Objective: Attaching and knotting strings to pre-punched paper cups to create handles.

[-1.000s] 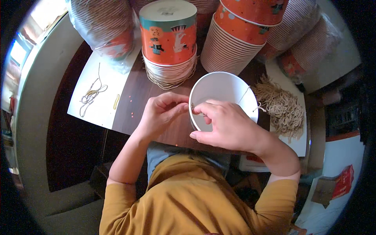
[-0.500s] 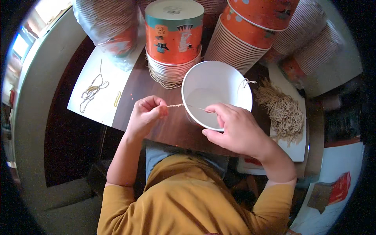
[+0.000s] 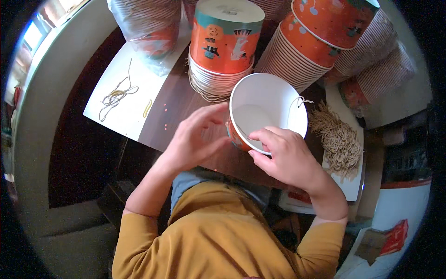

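Observation:
A white-lined paper bucket point(image 3: 291, 95) with an orange printed outside stands tilted on the table, its mouth facing me. My right hand point(image 3: 285, 156) pinches its near rim, with fingertips inside and the thumb outside. A thin cord point(image 3: 242, 133) runs along the inner wall to those fingertips; whether they grip it too is unclear. Knotted through the right side of the rim is a short pale cord point(image 3: 302, 101). Just left of the bucket, my left hand point(image 3: 197, 137) is open, its fingers and thumb apart and nothing visible between them.
Behind the bucket are an upturned orange and teal bucket stack point(image 3: 225, 46) and a taller bucket stack point(image 3: 297, 53). A bundle of beige cords point(image 3: 341, 144) lies at right. A tangled cord point(image 3: 116, 96) rests on white card point(image 3: 100, 109) at left, near a wrapped stack point(image 3: 148, 28).
My left hand has let go of the cord and opened, moving right toward the bucket's side. My right hand has shifted slightly right, onto the near rim. The whole view has shifted slightly.

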Action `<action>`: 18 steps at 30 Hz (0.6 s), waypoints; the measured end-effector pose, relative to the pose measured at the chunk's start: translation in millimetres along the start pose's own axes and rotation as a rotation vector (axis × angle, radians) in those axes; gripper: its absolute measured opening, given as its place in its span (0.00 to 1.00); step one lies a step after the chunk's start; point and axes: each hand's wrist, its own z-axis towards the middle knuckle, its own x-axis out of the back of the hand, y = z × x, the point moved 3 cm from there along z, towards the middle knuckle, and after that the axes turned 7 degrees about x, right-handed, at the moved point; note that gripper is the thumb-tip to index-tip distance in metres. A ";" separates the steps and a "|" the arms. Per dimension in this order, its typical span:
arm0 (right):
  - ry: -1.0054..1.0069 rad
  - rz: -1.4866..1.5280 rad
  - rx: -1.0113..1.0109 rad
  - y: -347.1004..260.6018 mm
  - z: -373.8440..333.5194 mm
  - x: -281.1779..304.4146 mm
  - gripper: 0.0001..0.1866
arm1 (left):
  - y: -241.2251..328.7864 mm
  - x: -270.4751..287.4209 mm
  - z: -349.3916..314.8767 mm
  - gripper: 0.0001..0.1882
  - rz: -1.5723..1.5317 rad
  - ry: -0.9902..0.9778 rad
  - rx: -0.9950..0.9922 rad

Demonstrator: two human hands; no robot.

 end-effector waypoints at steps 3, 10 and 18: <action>0.015 0.010 0.010 -2.2 0.1 0.0 0.11 | -3.7 -20.8 4.2 0.16 -0.001 0.119 -0.024; 0.058 -0.046 0.040 1.7 -8.6 0.4 0.06 | -23.8 -8.6 -16.7 0.04 0.238 0.031 0.071; 0.100 0.002 0.067 9.1 -9.7 5.1 0.06 | -3.0 35.8 -39.1 0.15 0.496 0.108 0.133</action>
